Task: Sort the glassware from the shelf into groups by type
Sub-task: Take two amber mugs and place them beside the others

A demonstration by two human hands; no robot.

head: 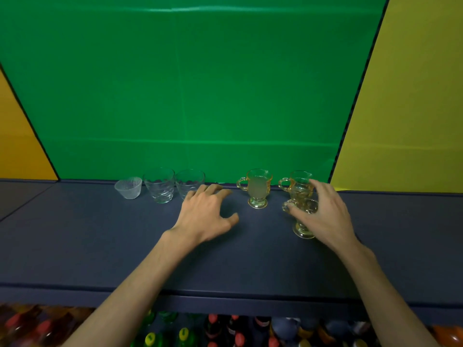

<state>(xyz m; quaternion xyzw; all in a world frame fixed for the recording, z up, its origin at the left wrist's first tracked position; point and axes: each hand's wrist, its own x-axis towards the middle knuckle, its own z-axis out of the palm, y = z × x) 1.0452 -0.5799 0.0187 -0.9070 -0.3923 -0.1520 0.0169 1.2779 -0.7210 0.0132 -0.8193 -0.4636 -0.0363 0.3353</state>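
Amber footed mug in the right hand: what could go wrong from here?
1. The right hand grips the amber footed mug directly in front of another amber mug; they could knock together.
2. The left hand hovers with its fingers at a clear tumbler; a careless sweep might tip it.
3. The mug's foot is narrow, so a tilted set-down may topple it.

Green backdrop (190,83) behind; yellow panels (411,108) either side; blurred coloured bottles (225,329) below shelf edge.

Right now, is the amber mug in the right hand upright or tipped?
Upright: the amber mug shows its foot below the right hand gripping it.
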